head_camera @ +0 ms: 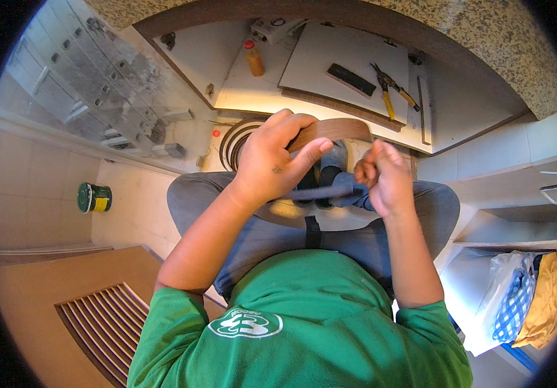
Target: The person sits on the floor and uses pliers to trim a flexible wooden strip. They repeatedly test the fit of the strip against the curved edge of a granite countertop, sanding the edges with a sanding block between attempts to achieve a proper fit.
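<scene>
My left hand (276, 157) holds a flexible brown wood-grain edge-banding strip (339, 128) between thumb and fingers. The strip arches to the right, and its far end reaches my right hand (380, 169). The right hand's fingers are curled and blurred at that end; whether they pinch it cannot be told. A blurred dark length, possibly more strip, hangs below between the hands. Behind my left hand a coil of dark strip (230, 145) lies on the floor.
An open cabinet ahead holds a white panel (317, 58), a dark block (351, 80), yellow-handled pliers or snips (386, 94) and a red-capped bottle (254, 60). A folded aluminium ladder (108, 82) is at left, near a green tub (94, 198). A slatted brown panel (31, 281) lies lower left.
</scene>
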Available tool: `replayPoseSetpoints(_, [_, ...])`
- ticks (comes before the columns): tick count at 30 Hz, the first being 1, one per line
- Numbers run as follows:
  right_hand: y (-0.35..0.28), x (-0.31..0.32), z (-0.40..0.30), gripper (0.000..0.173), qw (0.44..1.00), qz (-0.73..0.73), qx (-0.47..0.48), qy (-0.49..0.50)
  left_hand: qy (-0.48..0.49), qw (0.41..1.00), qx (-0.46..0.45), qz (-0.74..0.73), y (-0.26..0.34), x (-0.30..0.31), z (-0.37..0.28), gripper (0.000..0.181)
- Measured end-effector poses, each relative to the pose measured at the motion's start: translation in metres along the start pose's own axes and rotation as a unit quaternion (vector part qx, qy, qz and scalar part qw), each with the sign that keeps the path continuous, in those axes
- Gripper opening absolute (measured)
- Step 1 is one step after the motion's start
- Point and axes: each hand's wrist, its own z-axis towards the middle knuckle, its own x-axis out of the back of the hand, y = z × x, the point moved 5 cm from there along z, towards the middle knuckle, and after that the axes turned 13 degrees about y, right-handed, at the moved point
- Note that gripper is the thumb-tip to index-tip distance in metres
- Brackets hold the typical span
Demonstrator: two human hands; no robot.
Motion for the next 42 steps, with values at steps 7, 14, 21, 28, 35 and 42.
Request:
replayPoseSetpoints(7, [-0.015,-0.024,-0.009,0.031,0.967,0.227,-0.062,-0.095,-0.080,0.995,-0.056,0.001,0.015,-0.022,-0.009,0.041])
replayPoseSetpoints(14, [-0.080,0.030,0.018,0.032,0.934,0.341,0.022,-0.105,-0.163,0.985,-0.023,0.042,-0.030,-0.005,-0.010,0.041])
replayPoseSetpoints(21, [-0.101,0.115,0.054,0.034,0.954,0.288,0.040,0.077,-0.268,0.959,-0.020,0.092,-0.065,0.020,-0.033,0.040])
replayPoseSetpoints(28, [-0.105,0.148,0.064,0.014,0.927,0.238,0.166,0.237,-0.219,0.950,-0.087,0.204,-0.106,0.037,-0.020,0.022])
replayPoseSetpoints(35, [-0.116,0.176,0.085,0.029,0.918,0.252,0.210,0.221,-0.090,0.917,-0.156,0.355,-0.137,0.070,0.017,0.018])
replayPoseSetpoints(42, [-0.146,0.197,0.119,0.026,0.878,0.393,0.220,0.163,-0.026,0.895,-0.161,0.415,-0.153,0.076,0.049,0.024])
